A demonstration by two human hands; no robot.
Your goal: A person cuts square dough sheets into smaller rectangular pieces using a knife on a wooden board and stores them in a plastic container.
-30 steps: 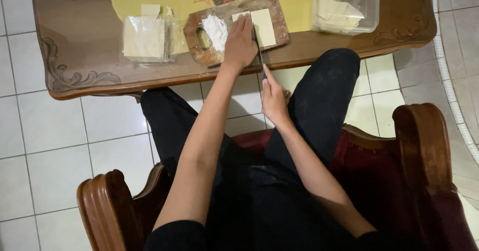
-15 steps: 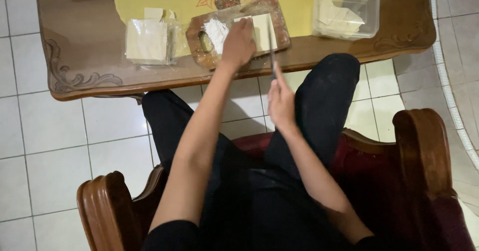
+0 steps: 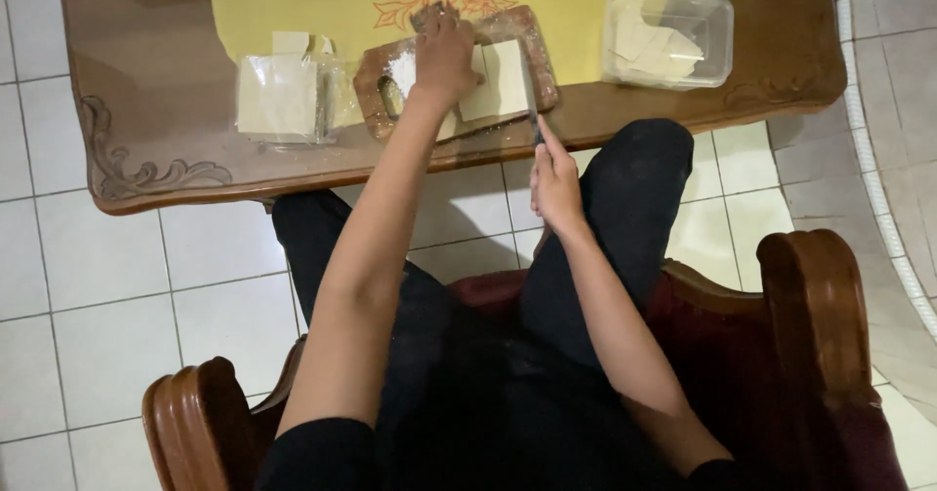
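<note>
Pale dough squares on a brown board, over a yellow mat with an orange-and-brown flower print.

The cream dough sheet (image 3: 496, 79) and white flour (image 3: 402, 65) lie on the brown cutting board (image 3: 532, 37); at 9 o'clock, a cream wrapper stack (image 3: 278, 96); at 3 o'clock, a clear container (image 3: 669, 37) of pale sheets. The table (image 3: 146, 81) is glossy brown with carved scrolls, the floor tiles (image 3: 107, 286) white, the trousers (image 3: 625, 188) black, the chair (image 3: 810, 315) reddish-brown with dark red upholstery.

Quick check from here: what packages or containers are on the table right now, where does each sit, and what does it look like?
Clear plastic tub: far right of the table, rectangular, holding pale sheets.
Clear plastic packet: left of the wooden board, squarish, with a stack of pale square sheets.
No labels, signs or screens visible.
</note>
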